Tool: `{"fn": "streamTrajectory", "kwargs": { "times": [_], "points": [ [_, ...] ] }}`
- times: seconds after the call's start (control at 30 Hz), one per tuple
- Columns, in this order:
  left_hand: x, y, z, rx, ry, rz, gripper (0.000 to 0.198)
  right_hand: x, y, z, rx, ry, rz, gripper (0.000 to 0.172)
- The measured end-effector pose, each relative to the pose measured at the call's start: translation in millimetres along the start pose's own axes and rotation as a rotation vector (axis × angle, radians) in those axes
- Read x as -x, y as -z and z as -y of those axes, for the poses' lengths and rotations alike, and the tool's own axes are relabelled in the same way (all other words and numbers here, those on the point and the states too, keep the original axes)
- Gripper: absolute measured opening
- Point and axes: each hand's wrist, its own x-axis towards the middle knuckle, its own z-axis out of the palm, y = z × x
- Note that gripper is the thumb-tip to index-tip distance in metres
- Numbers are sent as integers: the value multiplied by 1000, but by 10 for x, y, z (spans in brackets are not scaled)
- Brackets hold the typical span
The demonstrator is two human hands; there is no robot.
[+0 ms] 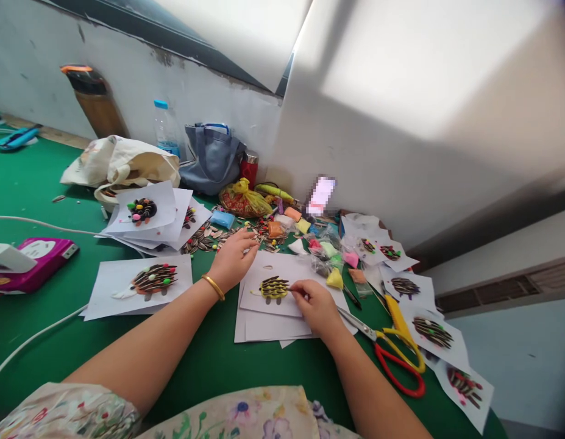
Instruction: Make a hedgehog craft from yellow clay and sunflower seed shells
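Note:
My left hand [234, 259], a gold bangle on its wrist, reaches over the heap of sunflower seeds [202, 239] with its fingers stretched out and loosely apart. In front of me a white paper sheet [286, 308] carries a small hedgehog picture [273, 289], with a yellow body and dark seeds as spines. My right hand [316, 305] rests on this sheet, thumb and forefinger pinched at the hedgehog's right edge. Whatever lies between those fingertips is too small to make out. A single pale seed [267, 267] lies near the top of the sheet.
Scissors [401, 353] with red and yellow handles lie beside my right forearm. Bags of coloured clay [334, 278] crowd the back. Finished hedgehog sheets lie left [145, 283] and right [440, 335]. Behind stand a blue bag [213, 158], a bottle [166, 131] and a phone [321, 195].

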Motion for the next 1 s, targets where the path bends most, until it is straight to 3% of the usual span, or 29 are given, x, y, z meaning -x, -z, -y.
{"fn": "streamTrajectory", "kwargs": {
  "times": [0.43,1.0],
  "points": [
    [2,-17,-3,-11,7,35,27,-45,-87,29,111,149,19,19],
    [21,-21,-26,-16,47,122,29,-31,-127,47,129,168,-3,17]
  ]
}}
